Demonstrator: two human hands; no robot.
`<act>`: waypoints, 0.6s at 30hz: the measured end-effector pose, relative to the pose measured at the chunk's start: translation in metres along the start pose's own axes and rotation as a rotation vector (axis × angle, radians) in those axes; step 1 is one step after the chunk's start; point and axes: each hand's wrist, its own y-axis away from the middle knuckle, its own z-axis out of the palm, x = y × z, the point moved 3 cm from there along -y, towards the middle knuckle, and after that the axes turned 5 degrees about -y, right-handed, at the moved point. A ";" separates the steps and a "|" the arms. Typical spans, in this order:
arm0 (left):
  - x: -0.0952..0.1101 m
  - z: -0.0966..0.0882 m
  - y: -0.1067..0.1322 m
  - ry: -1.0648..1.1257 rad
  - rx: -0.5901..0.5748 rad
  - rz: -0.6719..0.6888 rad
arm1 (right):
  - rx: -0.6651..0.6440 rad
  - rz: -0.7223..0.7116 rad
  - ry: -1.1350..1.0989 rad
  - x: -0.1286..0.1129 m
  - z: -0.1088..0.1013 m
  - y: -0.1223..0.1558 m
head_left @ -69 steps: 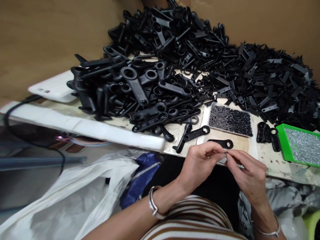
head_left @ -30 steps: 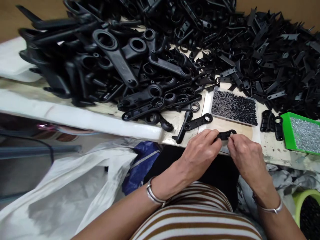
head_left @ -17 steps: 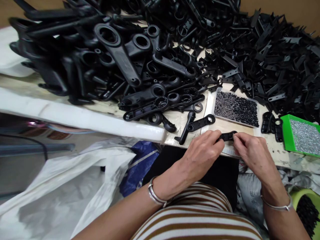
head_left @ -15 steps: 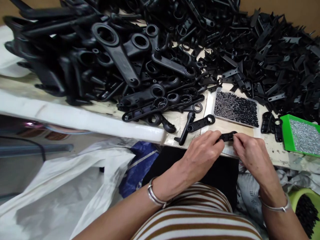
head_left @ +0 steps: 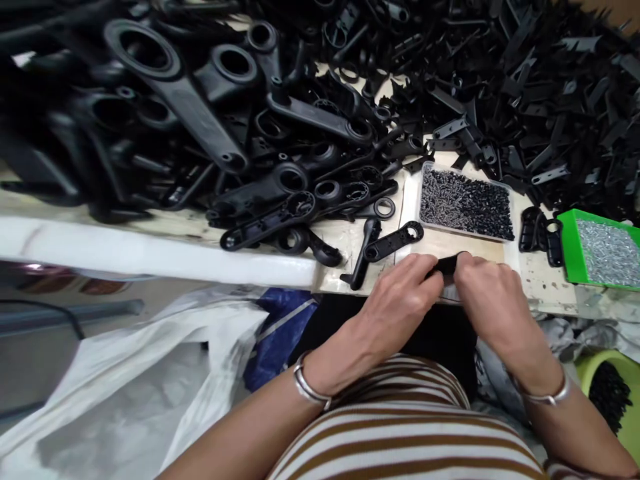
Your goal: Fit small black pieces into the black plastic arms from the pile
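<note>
A small, flat black plastic lever (head_left: 447,265) lies on the near edge of the worn pale tabletop (head_left: 537,283), set roughly level and lengthwise from left to right. Only a short dark stretch of its middle shows, pinched between the fingertips of the left hand (head_left: 400,303) and the right hand (head_left: 485,307)

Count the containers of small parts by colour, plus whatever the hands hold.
Clear tray: 1
Green tray: 1
Yellow-green tub: 1
Black part, pinched between left hand and right hand: 1
Total: 4
</note>
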 end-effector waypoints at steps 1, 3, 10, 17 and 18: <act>-0.001 0.001 0.001 0.008 0.029 -0.001 | -0.030 0.012 -0.140 0.010 0.003 0.000; -0.003 0.003 0.003 0.026 0.094 -0.012 | -0.089 0.040 -0.555 0.032 0.013 0.003; 0.004 -0.001 0.007 0.064 0.219 -0.058 | 0.225 0.424 -1.497 0.049 0.039 0.027; 0.015 -0.007 0.007 0.079 0.236 -0.049 | 0.256 0.522 -1.775 0.029 0.044 0.018; 0.016 -0.007 0.008 0.082 0.236 -0.047 | 0.261 0.530 -1.787 0.028 0.045 0.017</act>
